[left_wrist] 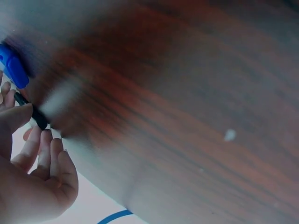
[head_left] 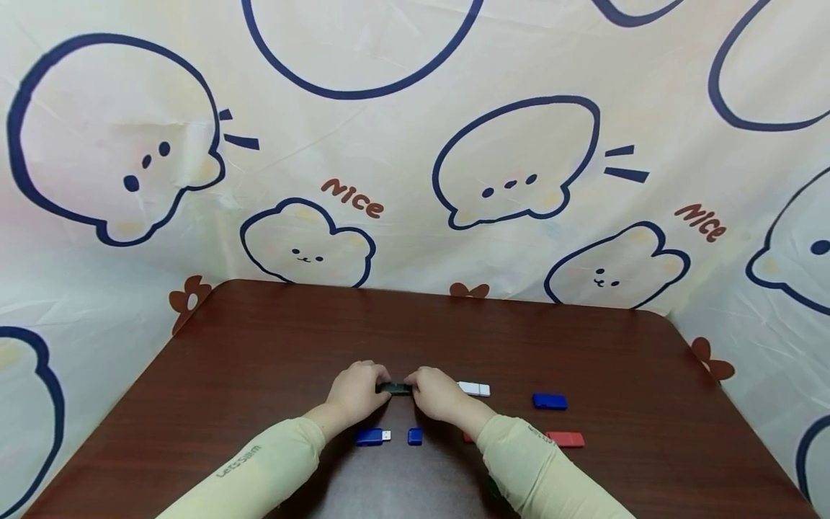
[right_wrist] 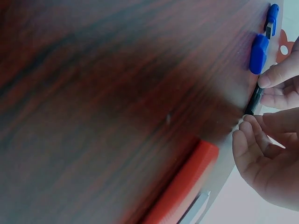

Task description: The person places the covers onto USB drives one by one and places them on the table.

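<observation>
A black USB stick [head_left: 396, 389] lies crosswise between my two hands in the middle of the table. My left hand [head_left: 357, 390] pinches its left end between thumb and fingers; the left wrist view shows the dark body of the black stick [left_wrist: 39, 115] at those fingertips. At the other end my right hand [head_left: 438, 393] grips with thumb and fingertips, partly covering it. Nearer to me lie a blue USB stick [head_left: 369, 437] with its metal plug bare and, apart from it, its blue cap [head_left: 415, 436].
Beyond my right wrist is a white USB stick [head_left: 475, 389]. Farther right lie another blue stick [head_left: 550, 401] and a red one [head_left: 566, 439]; a second red piece [head_left: 467, 437] is mostly hidden by my right forearm. A printed cloth [head_left: 402, 144] hangs behind the brown table [head_left: 292, 324].
</observation>
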`<state>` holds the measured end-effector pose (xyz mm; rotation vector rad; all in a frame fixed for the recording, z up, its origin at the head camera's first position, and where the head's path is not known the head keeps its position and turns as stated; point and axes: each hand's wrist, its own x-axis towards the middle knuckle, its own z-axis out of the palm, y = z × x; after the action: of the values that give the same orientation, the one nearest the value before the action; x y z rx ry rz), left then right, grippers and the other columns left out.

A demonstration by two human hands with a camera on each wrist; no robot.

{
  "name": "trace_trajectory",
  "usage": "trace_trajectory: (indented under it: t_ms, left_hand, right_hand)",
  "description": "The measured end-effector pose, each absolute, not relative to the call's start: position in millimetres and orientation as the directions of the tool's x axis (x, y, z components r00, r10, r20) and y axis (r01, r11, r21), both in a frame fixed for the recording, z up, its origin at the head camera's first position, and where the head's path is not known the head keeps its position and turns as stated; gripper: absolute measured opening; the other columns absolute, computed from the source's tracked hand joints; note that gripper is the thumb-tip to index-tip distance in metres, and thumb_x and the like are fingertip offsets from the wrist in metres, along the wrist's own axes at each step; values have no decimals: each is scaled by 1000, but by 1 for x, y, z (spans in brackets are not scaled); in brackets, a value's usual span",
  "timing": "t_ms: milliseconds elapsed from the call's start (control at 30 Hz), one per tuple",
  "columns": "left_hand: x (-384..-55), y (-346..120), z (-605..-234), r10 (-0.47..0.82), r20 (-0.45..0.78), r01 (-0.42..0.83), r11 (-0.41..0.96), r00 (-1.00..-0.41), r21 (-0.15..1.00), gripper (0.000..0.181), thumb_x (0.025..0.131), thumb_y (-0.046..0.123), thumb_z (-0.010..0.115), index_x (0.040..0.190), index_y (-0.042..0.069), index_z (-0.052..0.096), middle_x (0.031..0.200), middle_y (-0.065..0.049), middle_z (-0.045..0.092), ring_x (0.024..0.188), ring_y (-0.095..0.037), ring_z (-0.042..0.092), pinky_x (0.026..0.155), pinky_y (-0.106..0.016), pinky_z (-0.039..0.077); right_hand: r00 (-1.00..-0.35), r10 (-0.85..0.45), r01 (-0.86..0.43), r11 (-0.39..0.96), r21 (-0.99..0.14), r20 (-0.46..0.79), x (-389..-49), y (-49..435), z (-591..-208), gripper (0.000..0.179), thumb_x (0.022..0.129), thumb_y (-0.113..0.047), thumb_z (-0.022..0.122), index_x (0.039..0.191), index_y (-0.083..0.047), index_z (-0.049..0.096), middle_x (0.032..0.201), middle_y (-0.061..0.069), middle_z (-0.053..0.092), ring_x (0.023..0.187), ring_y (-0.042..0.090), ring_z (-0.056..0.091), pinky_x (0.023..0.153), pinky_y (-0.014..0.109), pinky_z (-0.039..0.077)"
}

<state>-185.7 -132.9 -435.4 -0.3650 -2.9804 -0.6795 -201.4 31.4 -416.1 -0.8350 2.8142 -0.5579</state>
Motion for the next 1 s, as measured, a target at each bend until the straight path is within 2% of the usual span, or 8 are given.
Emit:
trace_trajectory:
  t_ms: [267, 467, 633, 800, 1000]
  left_hand:
    - [-181, -135, -426, 213, 76, 223, 855, -974, 468, 11, 77, 18, 74, 83, 12, 67, 79, 0, 61, 70, -11, 54, 61, -30, 46]
    - [-172, -146, -413, 314, 7, 269, 802, -950, 534, 13, 76, 21, 73, 71, 17, 62, 62, 8, 59, 58, -5, 50, 57, -25, 43]
    - [-162, -154, -410, 428, -62, 338, 787, -902, 516, 19, 69, 26, 79, 72, 19, 61, 69, 9, 58, 64, -4, 49, 58, -25, 41]
    - [-156, -155, -410, 457, -107, 355, 799, -883, 485, 24, 63, 24, 81, 71, 17, 60, 68, 8, 55, 62, -5, 46, 55, -26, 38]
    - [-156, -150, -409, 494, -132, 369, 777, -859, 510, 20, 65, 19, 79, 66, 16, 59, 61, 10, 51, 56, -4, 44, 51, -23, 36]
  right_hand:
    - [-844, -529, -449, 785, -428, -86, -200, 38, -412, 19, 86, -11, 62, 103, -5, 68, 98, 7, 67, 83, 13, 58, 75, 32, 49]
    - [-864, -489, -410, 821, -398, -117, -200, 45, -405, 16, 85, -20, 65, 100, -12, 66, 96, 3, 65, 84, 13, 60, 76, 34, 51]
    - [-838, -526, -444, 813, -375, -147, -193, 50, -399, 6, 82, -21, 68, 84, -17, 65, 77, -5, 61, 65, 7, 51, 59, 24, 45]
    - [-789, -584, -512, 796, -323, -188, -179, 48, -396, 18, 73, -26, 77, 72, -17, 61, 66, -10, 54, 57, 3, 45, 51, 21, 37]
    - [-776, -594, -547, 802, -239, -214, -170, 40, -400, 23, 68, -27, 80, 69, -18, 58, 62, -12, 50, 54, 3, 43, 49, 21, 36]
